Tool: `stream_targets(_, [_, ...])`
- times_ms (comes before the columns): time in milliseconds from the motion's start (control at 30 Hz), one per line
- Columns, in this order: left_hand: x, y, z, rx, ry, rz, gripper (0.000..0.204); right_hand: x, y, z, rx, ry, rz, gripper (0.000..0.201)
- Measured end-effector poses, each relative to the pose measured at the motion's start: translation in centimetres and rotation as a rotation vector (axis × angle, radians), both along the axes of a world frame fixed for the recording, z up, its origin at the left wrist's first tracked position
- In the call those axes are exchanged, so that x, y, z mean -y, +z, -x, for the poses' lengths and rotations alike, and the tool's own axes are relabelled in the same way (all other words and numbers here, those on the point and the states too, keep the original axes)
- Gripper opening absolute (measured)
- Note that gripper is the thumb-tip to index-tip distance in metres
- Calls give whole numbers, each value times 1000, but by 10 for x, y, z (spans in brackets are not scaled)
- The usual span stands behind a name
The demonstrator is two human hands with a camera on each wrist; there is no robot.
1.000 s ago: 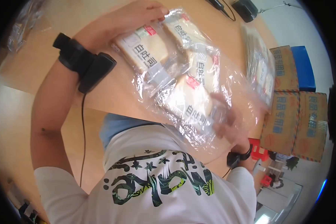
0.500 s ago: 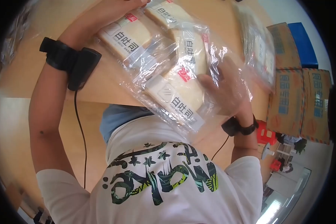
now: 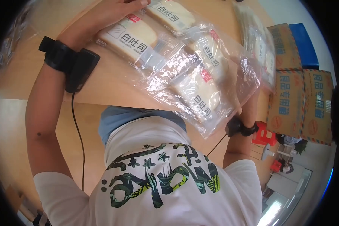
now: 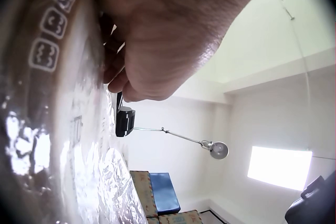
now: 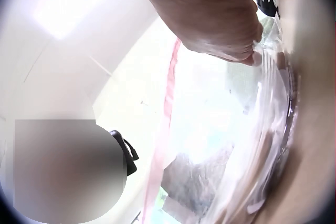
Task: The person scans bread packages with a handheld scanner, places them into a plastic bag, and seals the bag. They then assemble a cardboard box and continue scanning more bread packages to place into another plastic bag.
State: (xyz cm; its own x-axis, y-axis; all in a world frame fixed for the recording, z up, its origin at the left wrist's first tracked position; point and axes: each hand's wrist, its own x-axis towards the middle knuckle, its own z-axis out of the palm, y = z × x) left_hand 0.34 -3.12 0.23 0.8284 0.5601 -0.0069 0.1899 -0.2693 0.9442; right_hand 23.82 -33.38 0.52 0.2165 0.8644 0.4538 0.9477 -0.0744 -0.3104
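Note:
My left hand [image 3: 118,13] rests at the upper end of a packaged toast bread [image 3: 128,37]. In the left wrist view the fingers of that hand [image 4: 163,35] bend loosely beside the shiny wrapper [image 4: 68,140]. A second pack [image 3: 171,15] lies just beyond. To the right, two more packs [image 3: 211,56] [image 3: 197,90] lie overlapping under a large clear plastic bag [image 3: 158,84]. My right hand [image 3: 245,86] is at the bag's right side, blurred by film and glare; in the right wrist view the hand [image 5: 210,19] touches clear film, its fingertips partly hidden.
A stack of clear-wrapped packs [image 3: 260,49] stands at the table's right. Beyond it are cardboard boxes [image 3: 286,101] and a blue box [image 3: 303,45]. Loose film [image 3: 17,34] lies at far left. The table's near edge [image 3: 64,101] runs before the torso.
The right-hand packs have shifted and turned inside the film, and the film now covers my right hand more. The left hand stays near the same pack.

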Motion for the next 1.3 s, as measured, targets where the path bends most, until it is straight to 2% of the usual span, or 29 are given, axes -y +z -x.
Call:
stream_targets(67, [0,0,-1,-6,12,22,31,3,-1,13,-102,-67,-34,40])
stream_targets(133, [3,2,-2,-41,36,26,31,-1,-3,29,-160,-91,44,41])
stream_targets(233, [22,19,6,-77,12,-90,33,-7,0,43,-101,-42,200,42])
stream_targets(300, [39,36,-5,-33,161,-36,31,-14,8,43,-39,30,186,42])
stream_targets(367, [32,26,-4,-9,59,-232,37,-9,10,35,-282,66,210,42])
stream_targets(400, [11,-1,4,-7,-120,-454,45,-8,11,29,-289,79,217,42])
stream_targets(433, [6,-6,8,-3,-300,-675,54,-7,12,24,-295,92,223,41])
stream_targets(500, [-2,-13,9,-33,-302,-640,58,-10,12,14,-78,104,230,39])
stream_targets(600, [-2,-11,9,-35,-284,-591,59,-5,17,14,13,70,193,41])
stream_targets(667, [-1,-11,9,-25,-279,-545,59,8,24,22,-455,89,207,44])
stream_targets(733, [-2,-10,9,-23,-287,-491,59,13,26,20,-560,178,275,47])
stream_targets(800, [-2,-10,9,-20,-290,-500,58,16,24,13,-298,333,396,51])
stream_targets(1033, [-1,-13,8,-5,-278,-474,57,-1,8,36,59,357,284,44])
stream_targets(1133, [2,-8,11,-13,-282,-424,57,3,13,35,157,253,222,41])
stream_targets(1233, [2,-8,11,-35,-272,-430,57,4,13,36,30,311,289,33])
stream_targets(1300, [-3,-9,9,-36,-286,-506,57,23,17,28,-484,195,249,31])
